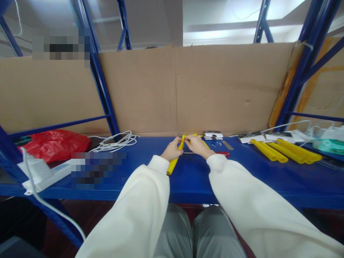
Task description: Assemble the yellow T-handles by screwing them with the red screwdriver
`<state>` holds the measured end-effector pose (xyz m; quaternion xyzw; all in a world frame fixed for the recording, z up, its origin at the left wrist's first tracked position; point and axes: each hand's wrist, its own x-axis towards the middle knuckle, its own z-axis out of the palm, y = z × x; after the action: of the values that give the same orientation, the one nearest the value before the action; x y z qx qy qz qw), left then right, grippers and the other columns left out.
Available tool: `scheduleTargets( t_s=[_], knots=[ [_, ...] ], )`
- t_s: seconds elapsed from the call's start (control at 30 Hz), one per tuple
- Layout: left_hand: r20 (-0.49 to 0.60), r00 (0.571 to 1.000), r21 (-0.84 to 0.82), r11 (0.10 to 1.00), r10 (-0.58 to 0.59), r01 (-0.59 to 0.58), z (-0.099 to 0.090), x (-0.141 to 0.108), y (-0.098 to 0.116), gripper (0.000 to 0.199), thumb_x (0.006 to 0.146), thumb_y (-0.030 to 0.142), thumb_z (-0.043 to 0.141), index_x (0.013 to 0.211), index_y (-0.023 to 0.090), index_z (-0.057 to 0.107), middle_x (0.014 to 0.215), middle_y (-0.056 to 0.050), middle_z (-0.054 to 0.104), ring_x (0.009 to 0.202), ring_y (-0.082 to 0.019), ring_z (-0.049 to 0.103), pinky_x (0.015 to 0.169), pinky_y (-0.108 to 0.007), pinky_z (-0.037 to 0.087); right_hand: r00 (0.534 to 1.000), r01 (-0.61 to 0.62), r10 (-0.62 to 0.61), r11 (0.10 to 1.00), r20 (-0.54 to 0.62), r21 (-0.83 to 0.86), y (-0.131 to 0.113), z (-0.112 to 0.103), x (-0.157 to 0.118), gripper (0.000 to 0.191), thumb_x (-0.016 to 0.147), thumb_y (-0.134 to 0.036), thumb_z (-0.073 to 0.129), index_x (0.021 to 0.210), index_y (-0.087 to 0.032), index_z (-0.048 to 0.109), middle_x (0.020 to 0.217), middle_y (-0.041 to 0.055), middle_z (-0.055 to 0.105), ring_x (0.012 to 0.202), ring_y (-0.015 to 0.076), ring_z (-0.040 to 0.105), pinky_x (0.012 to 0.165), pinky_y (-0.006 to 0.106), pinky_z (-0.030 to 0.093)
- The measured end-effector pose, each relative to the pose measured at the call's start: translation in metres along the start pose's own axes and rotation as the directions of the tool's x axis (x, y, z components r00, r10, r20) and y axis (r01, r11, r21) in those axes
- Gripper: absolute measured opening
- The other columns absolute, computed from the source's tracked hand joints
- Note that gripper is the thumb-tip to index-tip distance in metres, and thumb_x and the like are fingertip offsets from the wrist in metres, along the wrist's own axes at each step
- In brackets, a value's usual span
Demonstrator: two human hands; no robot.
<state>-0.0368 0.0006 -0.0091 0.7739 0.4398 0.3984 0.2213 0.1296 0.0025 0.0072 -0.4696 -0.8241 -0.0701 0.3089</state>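
L hand (172, 149) fingers curled on yellow tube (173, 165); R hand (198, 144) bent, grip unclear. Tube cd slip if L pinch slack.

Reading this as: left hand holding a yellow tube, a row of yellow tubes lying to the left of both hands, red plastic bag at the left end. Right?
Not quite: the row of yellow tubes lies to the right of both hands, per the head view. The left hand holding a yellow tube and the red plastic bag at the left end stand.
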Motion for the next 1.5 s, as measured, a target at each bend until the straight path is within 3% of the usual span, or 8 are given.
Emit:
scheduleTargets(
  t_s=[0.27, 0.57, 0.9, 1.0, 1.07, 1.23, 1.37, 1.5],
  knots=[
    [0.020, 0.999, -0.090, 0.996, 0.024, -0.022, 0.002, 0.001, -0.003, 0.048, 0.062, 0.002, 0.063, 0.107, 0.018, 0.058, 0.119, -0.008, 0.069, 0.102, -0.022, 0.069, 0.088, -0.035, 0.058, 0.996, 0.084, -0.084, 0.996, -0.032, -0.007, 0.006, -0.001, -0.004, 0.019, 0.095, -0.016, 0.050, 0.091, -0.018, 0.069, 0.093, 0.0096, 0.073, 0.089, 0.0217, 0.064, 0.084, 0.034, 0.040],
    [0.018, 1.000, -0.082, 0.997, 0.003, -0.002, 0.005, 0.002, -0.004, 0.049, 0.061, 0.000, 0.063, 0.107, 0.017, 0.059, 0.119, -0.011, 0.068, 0.102, -0.024, 0.069, 0.088, -0.037, 0.058, 0.997, 0.078, -0.078, 0.997, -0.025, -0.006, 0.007, -0.002, -0.004, 0.020, 0.095, -0.016, 0.049, 0.087, -0.018, 0.067, 0.089, 0.0085, 0.072, 0.086, 0.0210, 0.064, 0.082, 0.033, 0.038],
    [-0.072, 0.996, 0.013, 0.998, -0.061, 0.062, 0.001, 0.005, -0.012, 0.047, 0.067, 0.007, 0.068, 0.112, 0.019, 0.058, 0.118, -0.010, 0.070, 0.095, -0.022, 0.071, 0.084, -0.034, 0.057, 0.996, 0.076, -0.076, 0.997, -0.040, 0.000, 0.011, -0.009, -0.007, 0.021, 0.096, -0.022, 0.047, 0.089, -0.018, 0.067, 0.092, 0.0092, 0.073, 0.091, 0.0218, 0.065, 0.087, 0.035, 0.039],
    [-0.046, 0.994, 0.040, 0.994, -0.101, 0.102, 0.001, 0.003, -0.007, 0.047, 0.068, 0.008, 0.067, 0.113, 0.019, 0.057, 0.113, -0.010, 0.072, 0.088, -0.021, 0.072, 0.081, -0.033, 0.057, 0.995, -0.010, 0.007, 0.999, -0.098, -0.030, 0.028, -0.024, -0.005, 0.022, 0.094, -0.022, 0.047, 0.090, -0.019, 0.069, 0.096, 0.0094, 0.074, 0.091, 0.0220, 0.065, 0.086, 0.035, 0.040],
    [-0.041, 0.993, 0.042, 0.993, -0.111, 0.113, 0.001, 0.002, -0.005, 0.047, 0.068, 0.007, 0.068, 0.112, 0.019, 0.057, 0.109, -0.009, 0.072, 0.085, -0.020, 0.072, 0.079, -0.032, 0.057, 0.982, -0.139, 0.130, 0.989, -0.134, -0.056, 0.047, -0.037, -0.006, 0.023, 0.092, -0.022, 0.048, 0.092, -0.020, 0.071, 0.098, 0.0091, 0.075, 0.092, 0.0225, 0.066, 0.083, 0.034, 0.042],
    [-0.056, 0.994, 0.017, 0.995, -0.097, 0.098, 0.002, 0.002, -0.005, 0.048, 0.066, 0.006, 0.069, 0.111, 0.019, 0.058, 0.116, -0.009, 0.071, 0.081, -0.017, 0.072, 0.077, -0.030, 0.057, 0.853, -0.521, 0.517, 0.844, -0.068, -0.124, 0.095, -0.063, -0.027, 0.025, 0.088, -0.028, 0.054, 0.096, -0.025, 0.078, 0.096, 0.0066, 0.077, 0.093, 0.0241, 0.068, 0.078, 0.032, 0.046],
    [-0.028, 0.990, 0.041, 0.990, -0.137, 0.138, 0.001, -0.001, 0.001, 0.047, 0.068, 0.003, 0.065, 0.112, 0.017, 0.057, 0.116, -0.010, 0.072, 0.068, -0.015, 0.070, 0.074, -0.030, 0.056, 0.765, -0.621, 0.642, 0.755, 0.046, -0.213, 0.115, -0.068, -0.048, 0.025, 0.086, -0.027, 0.056, 0.094, -0.025, 0.080, 0.100, 0.0073, 0.077, 0.100, 0.0270, 0.068, 0.081, 0.035, 0.048],
    [-0.041, 0.989, 0.047, 0.988, -0.144, 0.146, 0.000, -0.003, 0.006, 0.045, 0.069, 0.000, 0.063, 0.110, 0.017, 0.056, 0.123, -0.011, 0.070, 0.056, -0.010, 0.064, 0.070, -0.028, 0.056, 0.745, -0.604, 0.657, 0.738, 0.116, -0.300, 0.122, -0.068, -0.057, 0.024, 0.084, -0.024, 0.058, 0.090, -0.026, 0.080, 0.103, 0.0077, 0.077, 0.104, 0.0285, 0.067, 0.089, 0.043, 0.048]
  ],
)
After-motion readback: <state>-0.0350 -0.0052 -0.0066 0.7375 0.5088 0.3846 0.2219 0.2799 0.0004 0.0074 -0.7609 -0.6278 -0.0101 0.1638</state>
